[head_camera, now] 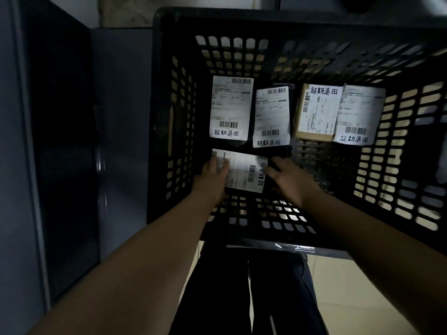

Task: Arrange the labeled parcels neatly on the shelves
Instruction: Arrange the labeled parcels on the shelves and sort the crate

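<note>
Standing at the far left of the frame was a grey cabinet [60, 141], and beside it a black slotted basket [183, 93] filled the upper and middle part of the view. Inside the basket, four parcels lay in a row across the upper middle. From left to right they were a dark parcel with a white label [231, 107], a second dark labeled parcel [272, 117], a brown cardboard box [315, 112] and another white-labeled parcel [358, 114] just beside it. Below the first two lay a fifth labeled parcel [244, 171], turned sideways on the basket floor.

The left hand [212, 180] rested on the left end of this fifth parcel, its fingers [221, 164] lying fairly straight across the label. Whether the thumb hooked under the edge could not be told. The right hand [292, 180] sat at the parcel's right end, fingers spread and only loosely bent on the dark wrapping, not closed around anything.

Dark trousers [217, 286] showed at the bottom centre, with pale floor [350, 298] at the lower right.
</note>
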Action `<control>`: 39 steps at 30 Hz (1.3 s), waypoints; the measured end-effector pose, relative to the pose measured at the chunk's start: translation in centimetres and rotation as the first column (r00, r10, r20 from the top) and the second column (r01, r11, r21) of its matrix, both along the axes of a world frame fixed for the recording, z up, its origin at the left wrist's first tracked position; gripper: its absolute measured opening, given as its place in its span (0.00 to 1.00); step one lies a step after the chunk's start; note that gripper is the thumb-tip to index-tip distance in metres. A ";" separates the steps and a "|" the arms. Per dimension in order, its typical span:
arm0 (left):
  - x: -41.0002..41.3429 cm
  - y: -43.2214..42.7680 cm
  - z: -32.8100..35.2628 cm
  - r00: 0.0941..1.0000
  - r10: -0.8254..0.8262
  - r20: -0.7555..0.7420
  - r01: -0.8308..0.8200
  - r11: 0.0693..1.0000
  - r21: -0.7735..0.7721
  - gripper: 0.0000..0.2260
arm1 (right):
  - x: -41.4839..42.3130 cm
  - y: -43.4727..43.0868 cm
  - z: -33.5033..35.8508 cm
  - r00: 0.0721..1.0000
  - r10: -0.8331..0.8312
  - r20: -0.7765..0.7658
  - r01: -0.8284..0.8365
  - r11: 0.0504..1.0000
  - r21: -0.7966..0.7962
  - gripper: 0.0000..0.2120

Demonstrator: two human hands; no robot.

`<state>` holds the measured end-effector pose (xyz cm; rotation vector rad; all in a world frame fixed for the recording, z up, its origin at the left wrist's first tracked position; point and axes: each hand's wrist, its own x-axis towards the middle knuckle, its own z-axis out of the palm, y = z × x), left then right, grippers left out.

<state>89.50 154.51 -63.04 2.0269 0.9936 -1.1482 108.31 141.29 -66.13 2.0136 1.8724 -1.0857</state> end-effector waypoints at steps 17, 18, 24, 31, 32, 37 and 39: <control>1.3 -0.1 10.5 0.914 -0.131 0.383 -0.056 0.897 0.440 0.16 | 0.6 3.7 12.7 0.999 -0.036 0.018 0.030 0.961 0.275 0.13; 1.3 -0.1 12.4 0.873 -0.100 0.477 -0.143 0.884 0.445 0.16 | 0.7 4.3 14.5 0.999 -0.043 0.010 0.037 0.945 0.325 0.12; -0.5 -0.9 24.4 0.689 -0.186 0.701 -0.431 0.673 0.601 0.10 | -0.1 7.6 26.6 0.991 0.122 0.055 -0.132 0.838 0.530 0.12; -6.9 -6.5 36.6 0.785 -0.131 0.605 -0.554 0.289 0.781 0.07 | -5.2 9.3 39.2 0.913 0.384 0.136 -0.348 0.562 0.750 0.11; -8.2 -7.7 38.0 0.799 -0.095 0.593 -0.565 0.217 0.796 0.08 | -6.6 9.3 40.8 0.895 0.421 0.149 -0.369 0.509 0.778 0.12; -14.8 -15.0 44.9 0.841 0.111 0.530 -0.528 -0.052 0.848 0.08 | -14.9 7.9 47.3 0.769 0.630 0.111 -0.366 0.290 0.884 0.12; -17.5 -18.0 47.1 0.850 0.177 0.497 -0.478 -0.140 0.867 0.09 | -18.7 6.7 49.5 0.697 0.705 0.134 -0.379 0.204 0.903 0.12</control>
